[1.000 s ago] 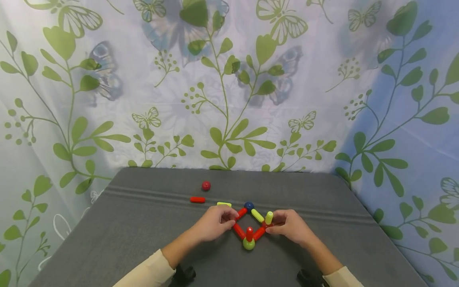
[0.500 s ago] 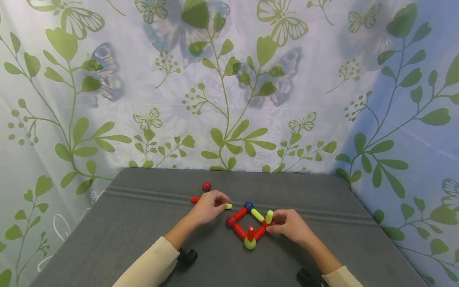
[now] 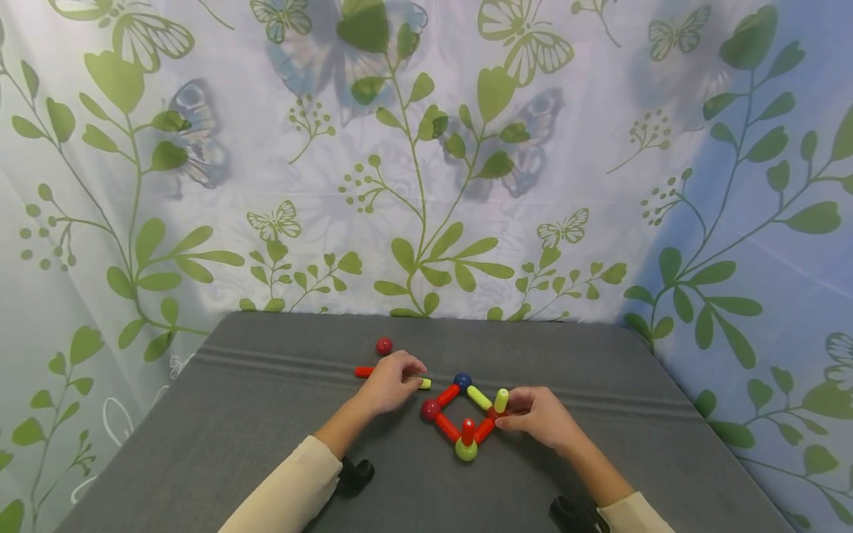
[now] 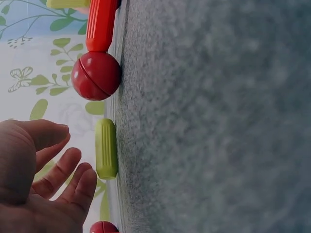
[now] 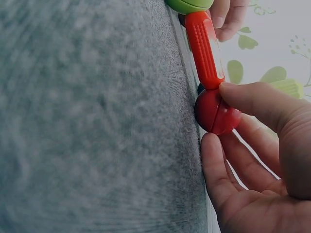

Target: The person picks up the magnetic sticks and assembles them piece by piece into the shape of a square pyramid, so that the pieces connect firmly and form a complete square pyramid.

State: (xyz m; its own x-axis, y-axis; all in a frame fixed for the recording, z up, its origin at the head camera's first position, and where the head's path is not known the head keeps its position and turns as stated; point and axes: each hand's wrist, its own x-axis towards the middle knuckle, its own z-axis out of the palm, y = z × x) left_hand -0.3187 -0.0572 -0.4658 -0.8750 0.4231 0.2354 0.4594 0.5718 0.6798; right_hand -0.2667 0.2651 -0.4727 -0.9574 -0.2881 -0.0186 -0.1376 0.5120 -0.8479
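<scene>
Right hand (image 3: 536, 418): thumb and fingers pinch a glossy red plastic-looking ball (image 5: 217, 112), one corner of a four-sided ball-and-rod frame (image 3: 449, 428). Grip presumably steadies that corner, as an upright yellow-green ribbed rod (image 3: 502, 400) stands beside those fingertips. Frame lies between the two hands, likely so both can reach it.

Left hand (image 3: 389, 385): fingers loosely bent, grasping nothing, just beside a loose yellow-green ribbed rod (image 4: 106, 149) resting on grey cloth-like tabletop (image 3: 266, 414). Beyond these fingers: loose red ball (image 3: 383, 346).

Brands, labels, writing: none legible.
</scene>
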